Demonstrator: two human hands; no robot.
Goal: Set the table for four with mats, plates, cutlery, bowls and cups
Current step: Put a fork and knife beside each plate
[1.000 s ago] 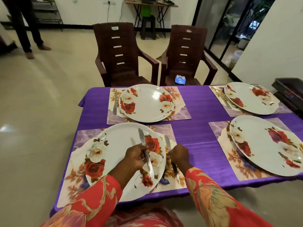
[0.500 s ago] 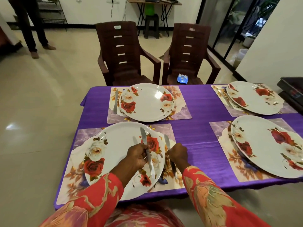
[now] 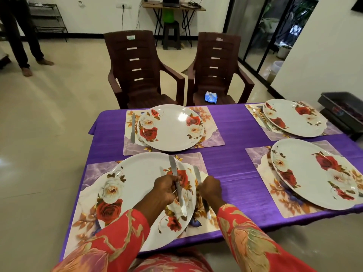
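Several floral plates sit on floral mats on the purple tablecloth (image 3: 233,134). Over the near left plate (image 3: 137,185) my left hand (image 3: 165,190) grips a table knife (image 3: 173,166), blade pointing away, handle end over the plate's right rim. My right hand (image 3: 210,188) holds a second knife (image 3: 197,173) on the mat (image 3: 200,161) just right of that plate. The far left plate (image 3: 170,127) has a knife (image 3: 133,127) on its left. A knife (image 3: 262,119) also lies left of the far right plate (image 3: 294,117). The near right plate (image 3: 318,173) shows no cutlery.
Two brown plastic chairs (image 3: 141,67) stand at the table's far side; a blue packet (image 3: 211,97) lies on the right one. A dark tray (image 3: 341,107) sits beyond the table's right end. A person's legs (image 3: 23,42) stand at far left on the floor.
Both hands have stayed over the near left setting with their knives; only the camera view has shifted slightly.
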